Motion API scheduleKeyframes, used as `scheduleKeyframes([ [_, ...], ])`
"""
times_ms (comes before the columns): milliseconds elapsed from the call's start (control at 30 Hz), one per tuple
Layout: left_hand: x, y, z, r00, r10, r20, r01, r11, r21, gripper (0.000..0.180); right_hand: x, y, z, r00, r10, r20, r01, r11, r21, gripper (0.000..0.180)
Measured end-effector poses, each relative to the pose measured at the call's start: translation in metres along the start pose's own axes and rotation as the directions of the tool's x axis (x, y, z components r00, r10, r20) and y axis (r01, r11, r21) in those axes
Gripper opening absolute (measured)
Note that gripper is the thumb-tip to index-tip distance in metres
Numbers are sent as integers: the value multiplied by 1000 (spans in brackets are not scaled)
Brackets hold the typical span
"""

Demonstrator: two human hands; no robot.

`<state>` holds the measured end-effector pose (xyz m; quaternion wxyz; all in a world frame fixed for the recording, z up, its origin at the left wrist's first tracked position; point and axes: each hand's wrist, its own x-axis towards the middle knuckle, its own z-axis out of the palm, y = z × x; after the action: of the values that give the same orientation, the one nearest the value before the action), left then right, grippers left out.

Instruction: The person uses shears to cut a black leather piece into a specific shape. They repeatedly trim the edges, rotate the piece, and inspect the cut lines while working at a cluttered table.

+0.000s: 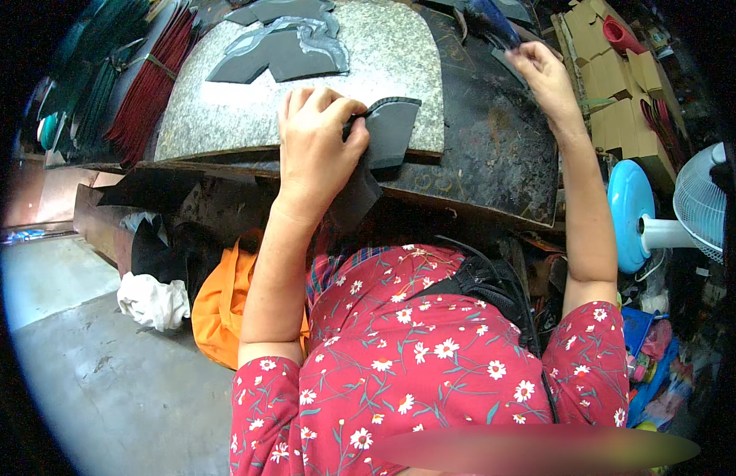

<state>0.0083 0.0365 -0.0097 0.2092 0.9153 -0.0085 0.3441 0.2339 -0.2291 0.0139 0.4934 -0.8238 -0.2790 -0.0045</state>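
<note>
My left hand (314,143) is closed on a dark grey, curved cut piece (390,131) of sheet material, pinching its edge between thumb and fingers. The piece hangs over the front edge of a speckled pale stone slab (249,127), and its lower part droops below. At the far right my right hand (549,79) has its fingers pinched together beside a dark blue object (493,24). What those fingertips hold cannot be made out. More dark grey cut pieces (277,57) with a shiny, wet-looking edge lie on the slab, beyond my left hand.
Bundled dark red strips (150,87) and green strips (90,111) lie at the left. The slab rests on a worn black tabletop (495,151). Cardboard boxes (614,87), a red roll (619,36) and a blue-and-white fan (631,214) stand right. An orange bag (221,309) sits below the table.
</note>
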Motion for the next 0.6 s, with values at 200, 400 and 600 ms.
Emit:
scheduleKeyframes([
  [200, 3, 10, -10, 999, -31, 11, 29, 986, 162, 7, -25, 11, -12, 997, 54, 49, -8, 747, -664, 36],
  [400, 3, 18, -27, 913, -404, 49, 326, 653, -684, 16, -29, -48, 11, 876, -455, 159, 449, 652, -611, 39],
  [600, -10, 19, -22, 889, -455, -48, 209, 497, -842, 20, -43, -88, 91, 746, -469, 472, 633, 720, -285, 47],
])
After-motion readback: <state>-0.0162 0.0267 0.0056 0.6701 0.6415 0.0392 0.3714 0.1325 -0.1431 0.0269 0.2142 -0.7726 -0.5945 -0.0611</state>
